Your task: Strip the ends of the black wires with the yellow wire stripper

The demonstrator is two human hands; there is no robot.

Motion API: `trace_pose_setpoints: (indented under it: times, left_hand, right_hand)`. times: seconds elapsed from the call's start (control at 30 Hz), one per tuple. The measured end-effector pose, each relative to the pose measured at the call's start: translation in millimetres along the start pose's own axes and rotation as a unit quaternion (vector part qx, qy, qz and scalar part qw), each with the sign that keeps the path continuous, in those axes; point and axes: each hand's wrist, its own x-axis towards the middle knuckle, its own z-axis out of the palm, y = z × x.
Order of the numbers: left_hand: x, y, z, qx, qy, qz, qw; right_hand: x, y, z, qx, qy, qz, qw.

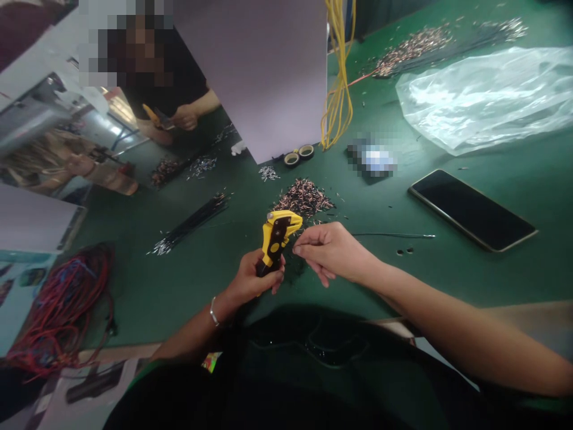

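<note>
My left hand (264,272) is wrapped around the handle of a yellow and black wire stripper (278,236), its jaws pointing up and to the right. Just right of the tool, my right hand (329,251) is closed in a pinch of thumb and forefinger. A thin dark wire (394,235) with a silvery tip stretches rightward from behind that hand; the pinched part is hidden by the fingers. Beyond the stripper lies a heap of short copper and black wire scraps (304,197). To the left, a bundle of black wires (192,224) with bare ends rests on the green table (179,298).
Two small tape rolls (299,155) and silvery bits (268,173) lie near a pale panel (277,71). Yellow cables (339,77) hang beside it. A phone (472,209) and clear plastic bag (487,98) are right, red cables (67,304) left. A co-worker's hand (185,116) is across the table.
</note>
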Motion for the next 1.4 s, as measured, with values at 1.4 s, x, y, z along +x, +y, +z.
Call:
trace_pose_setpoints:
  times: [1.4]
  left_hand:
    - [9.4,14.9,-8.6,-0.318,-0.209,-0.073,0.922]
  right_hand:
    - [15.1,10.4,-26.2,-0.048,0.111,-0.145,0.982]
